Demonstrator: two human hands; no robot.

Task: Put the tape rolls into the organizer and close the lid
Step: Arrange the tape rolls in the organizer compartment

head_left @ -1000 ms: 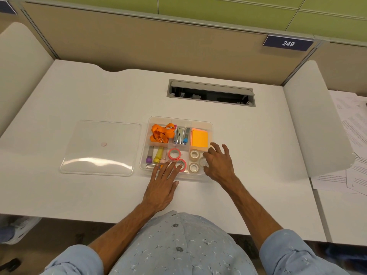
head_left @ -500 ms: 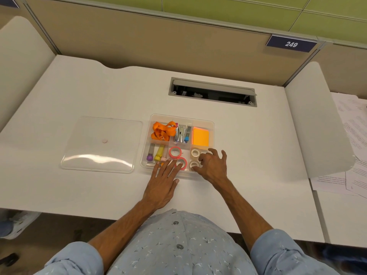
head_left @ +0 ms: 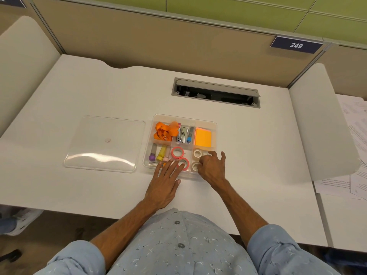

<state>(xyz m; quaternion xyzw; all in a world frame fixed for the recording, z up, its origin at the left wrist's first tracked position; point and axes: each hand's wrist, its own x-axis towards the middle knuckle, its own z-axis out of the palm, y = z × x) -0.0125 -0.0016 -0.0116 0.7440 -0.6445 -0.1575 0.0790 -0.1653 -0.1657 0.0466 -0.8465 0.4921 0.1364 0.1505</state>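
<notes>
**Lid lies left of organizer; left hand nearer**

Clear organizer (head_left: 214,124) at mid-desk, toward the near edge. Tape rolls already inside: two pink tape rolls (head_left: 177,152) in the near-middle compartment, white tape rolls (head_left: 197,153) in the near-right compartment. No loose rolls seen on the desk (head_left: 258,155).

Right hand (head_left: 211,167) over the near-right compartment, fingers curled loosely above the white rolls; cannot tell whether a roll is pinched beneath, so grip unconfirmed. Left hand (head_left: 165,178) flat, fingers spread wide, holding nothing; fingertips resting at the organizer's near rim, touching the nearer pink roll.

Transparent lid (head_left: 105,143) flat on the desk, just beside the organizer's left wall, apart from it by a narrow gap. Long axis runs left-right, parallel to the desk's near edge; same orientation as the organizer.

Judgement: loading appears finished or nearly so; closing remains. Lid sits leftward of both hands, left hand clearly nearer. Next move likely a leftward reach, then a sideways carry over the rim without rotation. Risk: thin flexible lid hard to lift off a flat surface.
</notes>
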